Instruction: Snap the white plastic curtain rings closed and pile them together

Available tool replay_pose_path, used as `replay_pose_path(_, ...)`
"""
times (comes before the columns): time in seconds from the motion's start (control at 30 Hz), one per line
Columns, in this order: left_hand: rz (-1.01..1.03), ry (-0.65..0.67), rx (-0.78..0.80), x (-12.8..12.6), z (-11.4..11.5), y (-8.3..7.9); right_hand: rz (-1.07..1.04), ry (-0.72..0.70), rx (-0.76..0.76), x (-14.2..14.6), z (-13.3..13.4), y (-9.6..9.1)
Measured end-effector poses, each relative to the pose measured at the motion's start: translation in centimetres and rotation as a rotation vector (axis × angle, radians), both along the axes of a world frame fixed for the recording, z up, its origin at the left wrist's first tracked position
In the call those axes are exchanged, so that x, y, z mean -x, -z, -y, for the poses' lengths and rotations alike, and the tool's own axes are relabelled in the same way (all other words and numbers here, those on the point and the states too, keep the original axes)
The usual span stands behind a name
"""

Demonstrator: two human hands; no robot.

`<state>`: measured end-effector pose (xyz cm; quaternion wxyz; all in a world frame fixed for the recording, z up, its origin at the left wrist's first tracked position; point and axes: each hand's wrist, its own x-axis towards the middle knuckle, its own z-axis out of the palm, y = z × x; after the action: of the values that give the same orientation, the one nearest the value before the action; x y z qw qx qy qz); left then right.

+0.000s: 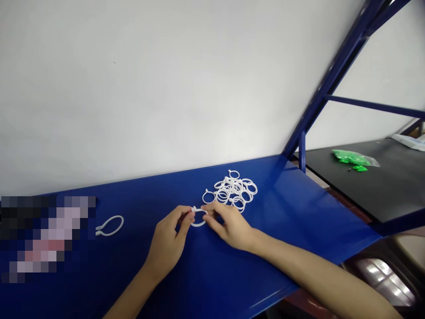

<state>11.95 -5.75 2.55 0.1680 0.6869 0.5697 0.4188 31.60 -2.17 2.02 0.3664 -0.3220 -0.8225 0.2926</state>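
Note:
Between my two hands is a white plastic ring (198, 225) with a small knob on its rim. My left hand (168, 239) pinches the ring's left side by the knob, thumb and forefinger closed on it. On the opposite side, my right hand (230, 225) grips the rim between thumb and fingers. Just beyond my right hand lies a loose pile of similar white rings (234, 188), several of them overlapping. Off to the left, another white ring (114, 226) rests alone on the blue tabletop (139, 274), partly cut off by a blurred patch.
A pixelated area (49, 235) covers the table's left end. Behind the table rises a white wall (166, 88). Blue metal framing (327, 84) stands at the right, and past it a black table (381, 186) bears a plastic bag of green pieces (352, 157). A dark glossy seat (385, 279) is at lower right.

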Motion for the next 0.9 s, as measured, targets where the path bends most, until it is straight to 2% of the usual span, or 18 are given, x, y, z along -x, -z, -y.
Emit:
replay_pose_path(0.23,-0.024,0.035,-0.036,0.0,0.4,0.7,0.103,-0.102,-0.175,-0.4,0.4,-0.7)
replay_pose_path(0.67,-0.071,0.034,-0.142,-0.2,0.7,1.3,0.090,-0.059,-0.133,0.0,0.6,-0.8)
replay_pose_path(0.9,-0.126,0.093,-0.127,0.1,0.8,1.4,0.163,-0.113,-0.247,-0.4,0.7,-0.6)
